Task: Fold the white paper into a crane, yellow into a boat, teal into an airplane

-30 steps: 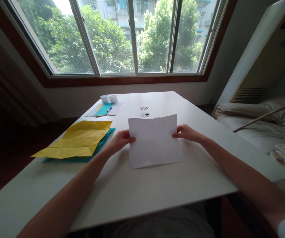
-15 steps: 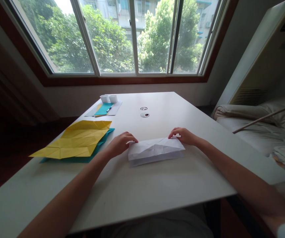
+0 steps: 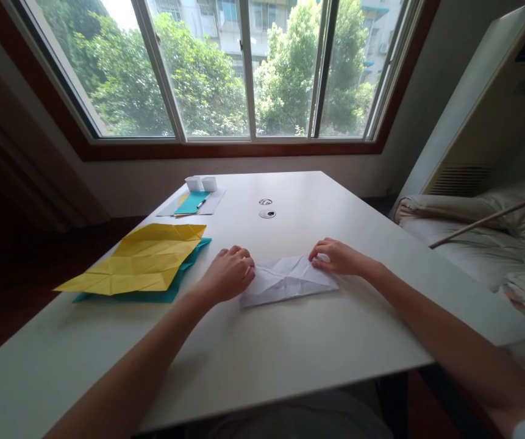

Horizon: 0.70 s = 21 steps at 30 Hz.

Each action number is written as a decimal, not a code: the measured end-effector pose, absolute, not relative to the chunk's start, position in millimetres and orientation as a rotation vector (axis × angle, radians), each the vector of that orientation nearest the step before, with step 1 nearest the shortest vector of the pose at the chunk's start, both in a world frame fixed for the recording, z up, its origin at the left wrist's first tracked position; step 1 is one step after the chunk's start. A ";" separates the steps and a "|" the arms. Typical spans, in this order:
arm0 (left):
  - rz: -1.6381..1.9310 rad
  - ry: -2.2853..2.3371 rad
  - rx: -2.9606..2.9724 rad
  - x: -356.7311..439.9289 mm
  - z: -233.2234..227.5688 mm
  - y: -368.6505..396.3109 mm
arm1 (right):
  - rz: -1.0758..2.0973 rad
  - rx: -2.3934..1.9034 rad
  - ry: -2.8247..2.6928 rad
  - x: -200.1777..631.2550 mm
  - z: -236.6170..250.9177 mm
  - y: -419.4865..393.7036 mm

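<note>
Tbh with the white paper [image 3: 289, 283] folded on the table [image 3: 289, 347], left hand [image 3: 231, 273] and right hand [image 3: 338, 256] at its far corners (can't tell if pinching or just pressing), I'd match the edges before creasing hard.

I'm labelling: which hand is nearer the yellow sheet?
Left. The left hand is right of the yellow sheet; the right hand is farther, at the right end of the white paper.

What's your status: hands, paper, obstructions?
Left hand on left end of white paper, right hand at its far right corner. Paper folded and creased, on table. Yellow sheet off left, not in the way.
</note>
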<state>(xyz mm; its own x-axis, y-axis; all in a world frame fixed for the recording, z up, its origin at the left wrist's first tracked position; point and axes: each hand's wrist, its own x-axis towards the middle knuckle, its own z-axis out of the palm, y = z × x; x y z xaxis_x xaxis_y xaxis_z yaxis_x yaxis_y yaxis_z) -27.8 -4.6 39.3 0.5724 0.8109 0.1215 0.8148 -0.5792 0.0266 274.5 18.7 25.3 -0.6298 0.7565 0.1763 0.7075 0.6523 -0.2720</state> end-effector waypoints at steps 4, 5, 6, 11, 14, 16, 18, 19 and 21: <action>-0.249 -1.378 -2.730 -9.9 33.4 -14.8 | 0.108 -1.264 -2.645 265.7 28.6 12.6; -0.257 -1.334 -2.789 -6.7 31.3 -16.3 | 0.080 -1.263 -2.649 263.0 28.2 11.5; -0.258 -1.294 -2.851 -4.0 29.1 -17.4 | 0.061 -1.249 -2.650 259.7 27.3 10.3; -0.222 -1.306 -2.930 4.4 19.7 -21.4 | 0.066 -1.145 -2.635 235.2 18.5 0.5; -0.185 -1.364 -2.897 7.0 15.0 -22.9 | 0.135 -1.142 -2.642 220.4 10.6 -6.1; -0.150 -1.399 -2.909 7.9 12.6 -23.4 | 0.205 -1.169 -2.675 214.7 5.0 -8.7; -0.119 -1.429 -2.941 8.2 11.3 -23.5 | 0.291 -1.198 -2.711 212.6 0.1 -9.2; -0.106 -1.441 -2.957 8.2 11.1 -23.5 | 0.332 -1.208 -2.724 212.5 -1.7 -8.9; -0.084 -1.468 -2.977 7.9 11.3 -23.4 | 0.393 -1.220 -2.738 213.4 -3.9 -7.7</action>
<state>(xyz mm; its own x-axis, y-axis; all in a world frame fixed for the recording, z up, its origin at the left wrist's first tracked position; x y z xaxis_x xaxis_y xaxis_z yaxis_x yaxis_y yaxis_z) 7.9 -23.4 11.3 0.6108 0.7910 -0.0338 0.7821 -0.5962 0.1813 213.4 -7.7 -3.9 -0.6683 0.7439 0.0022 0.7132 0.6415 -0.2824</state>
